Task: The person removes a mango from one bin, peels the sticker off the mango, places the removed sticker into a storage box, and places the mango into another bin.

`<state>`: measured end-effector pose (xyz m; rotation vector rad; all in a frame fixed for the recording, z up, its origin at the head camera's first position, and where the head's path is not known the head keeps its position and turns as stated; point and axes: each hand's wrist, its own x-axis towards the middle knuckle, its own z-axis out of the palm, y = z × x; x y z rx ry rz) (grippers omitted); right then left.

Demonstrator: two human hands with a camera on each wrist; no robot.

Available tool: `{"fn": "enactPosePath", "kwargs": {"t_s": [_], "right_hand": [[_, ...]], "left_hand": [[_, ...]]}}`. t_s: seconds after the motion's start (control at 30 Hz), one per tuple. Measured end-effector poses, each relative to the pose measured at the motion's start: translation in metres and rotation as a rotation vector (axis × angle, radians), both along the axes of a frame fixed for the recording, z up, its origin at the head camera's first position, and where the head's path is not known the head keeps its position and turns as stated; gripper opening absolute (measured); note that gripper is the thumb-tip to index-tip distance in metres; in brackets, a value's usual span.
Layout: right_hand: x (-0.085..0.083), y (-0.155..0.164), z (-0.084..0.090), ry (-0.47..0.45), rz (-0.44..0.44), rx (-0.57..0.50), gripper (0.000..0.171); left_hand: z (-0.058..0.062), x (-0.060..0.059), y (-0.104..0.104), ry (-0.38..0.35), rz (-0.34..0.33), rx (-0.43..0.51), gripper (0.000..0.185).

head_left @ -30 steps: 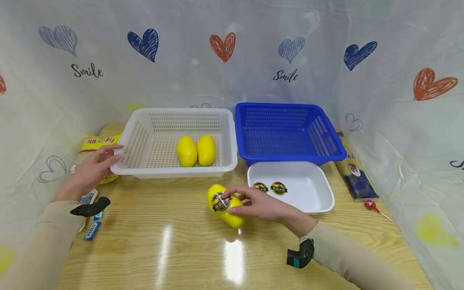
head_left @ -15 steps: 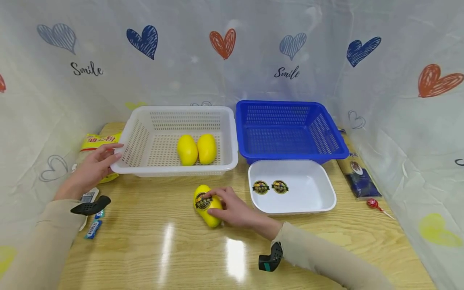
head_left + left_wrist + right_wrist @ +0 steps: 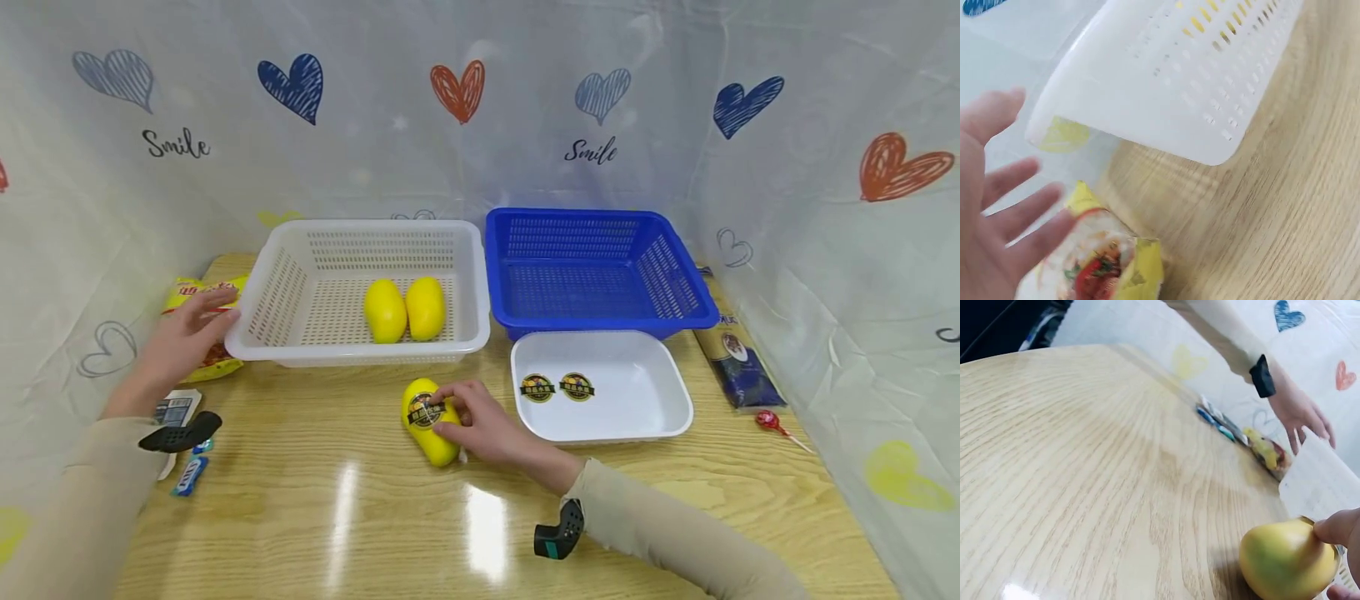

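Note:
My right hand (image 3: 483, 423) grips a yellow mango (image 3: 437, 448) from its right side, fingertips over a round black-and-gold sticker (image 3: 423, 410) on its top. In the right wrist view the thumb presses against the mango (image 3: 1282, 559), low over the tabletop. Beside the left end of a white slotted basket (image 3: 352, 353) is my left hand (image 3: 176, 346). Its spread fingers hold nothing and stand apart from the basket wall (image 3: 1116, 94) in the left wrist view. Two more yellow mangoes (image 3: 386, 312) lie side by side inside this basket.
At the back right stands a blue basket (image 3: 600, 323), with a white tray (image 3: 637, 392) bearing two stickers in front. A brown-and-blue packet (image 3: 738, 354) and red lollipop (image 3: 768, 421) lie far right. Under my left hand are a yellow food bag (image 3: 221, 367) and small blue packets (image 3: 190, 477).
My right hand has carried the mango leftward, away from the white tray, then stayed nearly in place. My left hand has let go of the white basket's rim and drawn slightly left.

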<state>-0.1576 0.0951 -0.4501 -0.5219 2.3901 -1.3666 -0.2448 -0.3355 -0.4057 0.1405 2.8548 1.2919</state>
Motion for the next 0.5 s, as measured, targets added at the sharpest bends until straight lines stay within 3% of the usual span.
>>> {"fn": "enactPosePath", "kwargs": {"t_s": [0.07, 0.13, 0.2, 0.27, 0.37, 0.43, 0.5], "right_hand": [[0.0, 0.0, -0.001, -0.008, -0.007, -0.02, 0.028], [-0.001, 0.0, -0.001, -0.022, -0.016, -0.043, 0.026], [-0.001, 0.001, -0.002, -0.037, -0.026, -0.065, 0.026], [-0.002, 0.003, -0.002, -0.039, -0.029, -0.08, 0.026], [-0.001, 0.005, 0.001, -0.038, -0.025, -0.099, 0.027], [-0.001, 0.007, 0.004, -0.037, -0.024, -0.104, 0.029], [-0.001, 0.008, 0.007, -0.035, -0.029, -0.1, 0.032]], "left_hand": [[0.008, 0.007, 0.007, 0.162, 0.075, -0.083, 0.051], [0.018, 0.019, 0.022, 0.308, 0.139, -0.079, 0.042], [0.028, 0.033, 0.044, 0.449, 0.13, -0.046, 0.032], [0.033, 0.05, 0.071, 0.532, 0.053, -0.006, 0.026], [0.026, 0.075, 0.112, 0.552, -0.145, 0.01, 0.026], [0.011, 0.09, 0.137, 0.493, -0.239, 0.014, 0.029], [-0.006, 0.101, 0.158, 0.413, -0.29, 0.02, 0.033]]}}
